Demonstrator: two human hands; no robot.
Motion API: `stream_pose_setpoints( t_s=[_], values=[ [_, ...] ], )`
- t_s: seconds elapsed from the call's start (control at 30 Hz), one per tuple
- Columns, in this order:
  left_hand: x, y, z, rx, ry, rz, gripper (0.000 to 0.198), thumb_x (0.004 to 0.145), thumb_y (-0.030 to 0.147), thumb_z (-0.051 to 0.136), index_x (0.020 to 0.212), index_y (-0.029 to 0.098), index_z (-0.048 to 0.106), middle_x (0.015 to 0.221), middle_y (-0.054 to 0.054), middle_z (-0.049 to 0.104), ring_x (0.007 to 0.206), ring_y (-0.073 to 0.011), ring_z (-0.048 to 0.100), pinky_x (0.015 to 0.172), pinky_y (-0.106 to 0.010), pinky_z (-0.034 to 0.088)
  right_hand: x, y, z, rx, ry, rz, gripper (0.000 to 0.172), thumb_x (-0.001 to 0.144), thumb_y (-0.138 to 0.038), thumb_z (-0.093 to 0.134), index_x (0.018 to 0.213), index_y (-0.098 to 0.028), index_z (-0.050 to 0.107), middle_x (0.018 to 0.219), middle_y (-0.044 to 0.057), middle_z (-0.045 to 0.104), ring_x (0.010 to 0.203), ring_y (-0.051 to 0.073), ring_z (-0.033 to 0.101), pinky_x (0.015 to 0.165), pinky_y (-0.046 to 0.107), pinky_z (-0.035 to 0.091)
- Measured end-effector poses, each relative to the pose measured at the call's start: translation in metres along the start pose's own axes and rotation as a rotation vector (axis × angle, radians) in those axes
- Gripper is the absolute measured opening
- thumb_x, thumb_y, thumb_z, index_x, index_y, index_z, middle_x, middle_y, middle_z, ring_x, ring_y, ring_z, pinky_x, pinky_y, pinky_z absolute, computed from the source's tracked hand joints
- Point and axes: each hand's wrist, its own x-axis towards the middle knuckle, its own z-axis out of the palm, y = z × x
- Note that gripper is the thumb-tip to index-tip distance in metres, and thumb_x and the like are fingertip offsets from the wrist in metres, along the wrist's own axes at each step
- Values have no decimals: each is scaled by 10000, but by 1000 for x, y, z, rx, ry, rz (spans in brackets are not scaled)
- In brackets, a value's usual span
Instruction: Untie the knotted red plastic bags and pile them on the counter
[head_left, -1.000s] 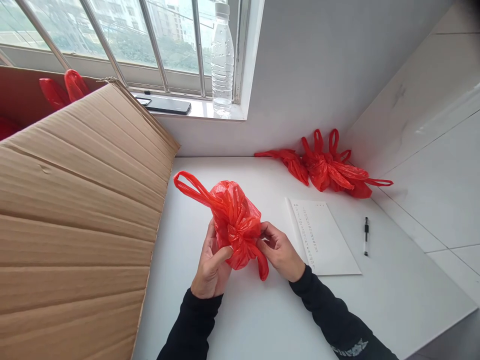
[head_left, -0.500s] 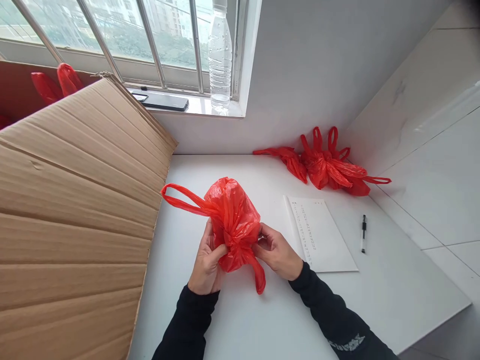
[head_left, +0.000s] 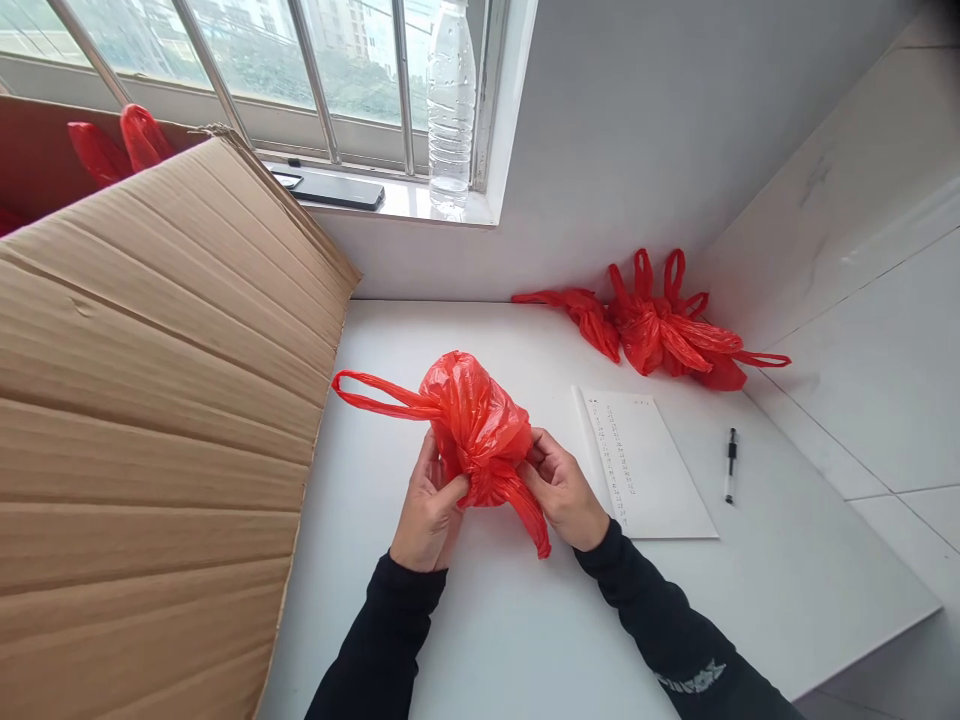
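Observation:
A knotted red plastic bag (head_left: 484, 420) is held between both hands above the white table (head_left: 480, 640). One looped handle sticks out to the left, and a twisted end hangs down at the lower right. My left hand (head_left: 427, 515) grips the bag's lower left side, thumb pressed near the knot. On the right side, my right hand (head_left: 564, 488) pinches the plastic close to the hanging end; some of its fingertips are hidden by the bag. Whatever the bag contains cannot be seen.
A large cardboard box (head_left: 165, 430) with red bags inside stands at the left. Several red bags (head_left: 660, 335) lie by the back wall. A printed booklet (head_left: 649, 470) and a pen (head_left: 730, 465) rest at right. On the windowsill are a phone (head_left: 337, 190) and a water bottle (head_left: 451, 110).
Both hands and the red bag have moved slightly up and right in the picture. The bag has turned a little, its hanging end now pointing further right. Both hands still grip it.

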Motion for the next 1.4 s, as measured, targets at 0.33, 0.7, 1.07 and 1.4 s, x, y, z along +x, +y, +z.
stream_pose_setpoints(
  t_s=[0.33,0.7,1.07,1.4],
  values=[
    [2,-3,-2,-3,-31,21,645,626,92,775,1223,253,592,1187,-57,645,1146,-280,575,902,-326,505,-1,10,-2,0,32,60,254,851,-424,677,959,-195,657,882,42,697,761,190,651,695,319,527],
    [6,-1,-14,-119,94,58,493,704,152,778,1149,303,632,925,32,670,703,-123,628,676,-245,538,-8,3,6,-124,-191,67,595,717,-343,805,1231,-262,518,878,-13,625,757,155,570,754,321,502],
    [-1,7,6,-101,-34,-5,599,729,142,753,1265,284,524,1186,-68,630,947,-256,667,772,-386,587,-3,7,-1,-20,-58,57,248,821,-365,711,984,-261,555,979,34,584,742,178,614,587,312,536],
    [-2,4,4,-84,-22,-5,654,673,146,799,1253,283,533,1160,-54,635,1041,-269,637,825,-368,574,-2,8,1,24,-5,120,322,742,-396,779,923,-238,564,764,-17,584,588,137,540,522,289,476]
  ],
)
